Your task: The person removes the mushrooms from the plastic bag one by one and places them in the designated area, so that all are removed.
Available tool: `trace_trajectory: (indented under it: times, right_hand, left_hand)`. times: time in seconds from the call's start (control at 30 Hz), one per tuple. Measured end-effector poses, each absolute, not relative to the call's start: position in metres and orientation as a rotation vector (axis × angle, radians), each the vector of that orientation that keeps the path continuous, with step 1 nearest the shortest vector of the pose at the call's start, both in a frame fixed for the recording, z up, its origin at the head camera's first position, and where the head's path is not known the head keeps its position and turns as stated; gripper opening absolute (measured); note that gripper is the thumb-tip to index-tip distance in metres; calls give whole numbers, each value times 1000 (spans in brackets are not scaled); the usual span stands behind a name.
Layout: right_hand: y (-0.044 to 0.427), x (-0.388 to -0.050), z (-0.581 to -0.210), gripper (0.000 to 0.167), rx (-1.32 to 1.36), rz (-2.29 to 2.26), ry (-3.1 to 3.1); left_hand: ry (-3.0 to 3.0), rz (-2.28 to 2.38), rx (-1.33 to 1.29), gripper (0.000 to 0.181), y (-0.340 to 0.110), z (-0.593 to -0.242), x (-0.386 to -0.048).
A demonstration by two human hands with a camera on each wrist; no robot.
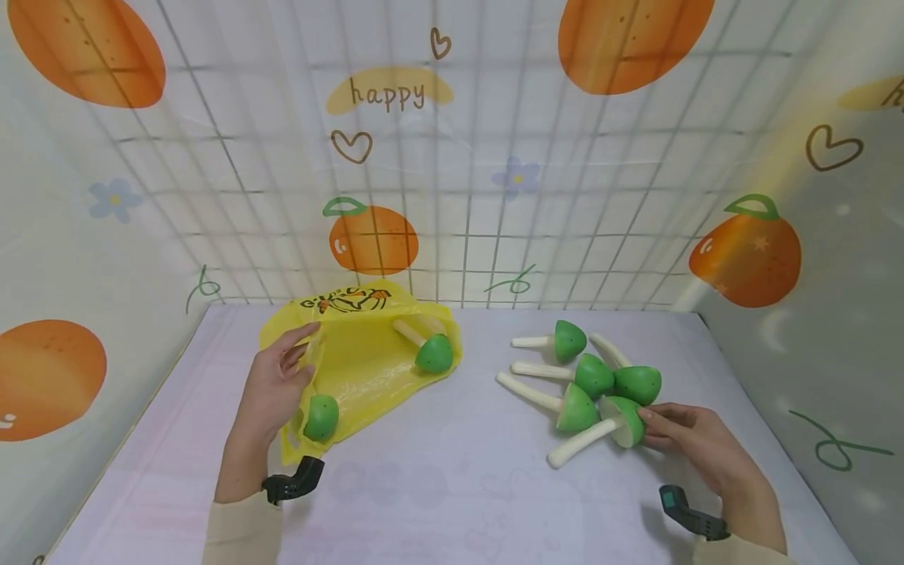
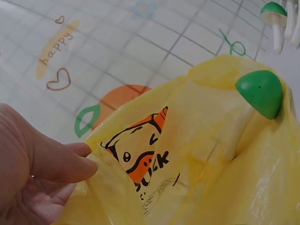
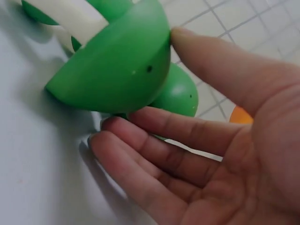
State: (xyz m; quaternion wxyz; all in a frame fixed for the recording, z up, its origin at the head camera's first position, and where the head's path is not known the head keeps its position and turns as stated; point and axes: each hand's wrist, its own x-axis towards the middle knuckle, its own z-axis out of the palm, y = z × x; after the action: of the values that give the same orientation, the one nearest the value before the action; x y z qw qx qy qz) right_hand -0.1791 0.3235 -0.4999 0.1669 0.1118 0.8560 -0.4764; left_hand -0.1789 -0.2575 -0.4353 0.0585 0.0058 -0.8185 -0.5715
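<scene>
My left hand (image 1: 275,392) pinches the rim of a yellow plastic bag (image 1: 367,369) between thumb and fingers; the bag's mouth gapes toward me. A green-capped toy mushroom (image 1: 434,355) lies at the bag's right side, its pale stem inside. Another green cap (image 1: 322,417) shows at the bag's lower left, its stem hidden. With thumb and fingertips my right hand (image 1: 695,439) holds the cap of a toy mushroom (image 1: 593,439), whose white stem points to the lower left. In the right wrist view, the held cap (image 3: 117,65) covers part of another green cap (image 3: 178,91).
Several more toy mushrooms (image 1: 577,408) lie clustered beside the held one on the pale tabletop (image 1: 452,494). A printed curtain with a wire grid (image 1: 480,251) stands behind, and printed sheets close both sides. Each wrist carries a black strap device (image 1: 293,480).
</scene>
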Motion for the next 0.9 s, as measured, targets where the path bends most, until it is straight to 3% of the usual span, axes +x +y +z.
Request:
trace_trajectory:
  times: [0.47,0.9]
  right_hand:
    - [323,-175,-485,93,322,-1225,2548]
    - [298,-169,-464,81,498,-1364,2818]
  left_hand:
    - [-2473,-1737,12,62,-257,-434,-179]
    - [-2472,-1725,23,63,-256,-434,-178]
